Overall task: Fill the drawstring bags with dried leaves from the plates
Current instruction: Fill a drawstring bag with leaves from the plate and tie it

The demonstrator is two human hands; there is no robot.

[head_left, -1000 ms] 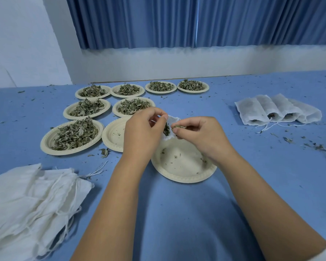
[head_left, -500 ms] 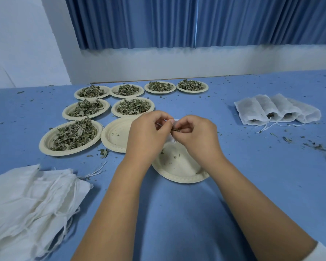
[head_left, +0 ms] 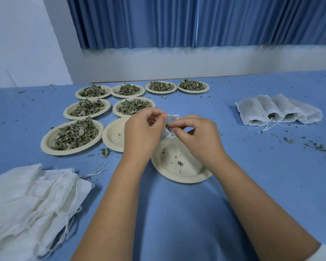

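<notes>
A small white drawstring bag (head_left: pixel 170 123) with dried leaves showing at its mouth hangs over a nearly bare paper plate (head_left: pixel 179 169). My left hand (head_left: pixel 142 133) pinches the bag's left edge and string between thumb and forefinger. My right hand (head_left: pixel 196 139) pinches the bag's mouth from the right, fingers curled over it. Most of the bag is hidden behind both hands. Several paper plates heaped with dried leaves (head_left: pixel 74 133) stand to the left and behind.
A pile of flat white drawstring bags (head_left: pixel 28 202) lies at the near left. Filled bags (head_left: pixel 277 111) lie in a row at the far right. Another nearly bare plate (head_left: pixel 113 134) sits beside my left hand. Leaf crumbs are scattered over the blue table (head_left: pixel 271 176).
My hands closed together over the bag's mouth, then drew slightly apart again. The leaves at the mouth show once more between the fingers.
</notes>
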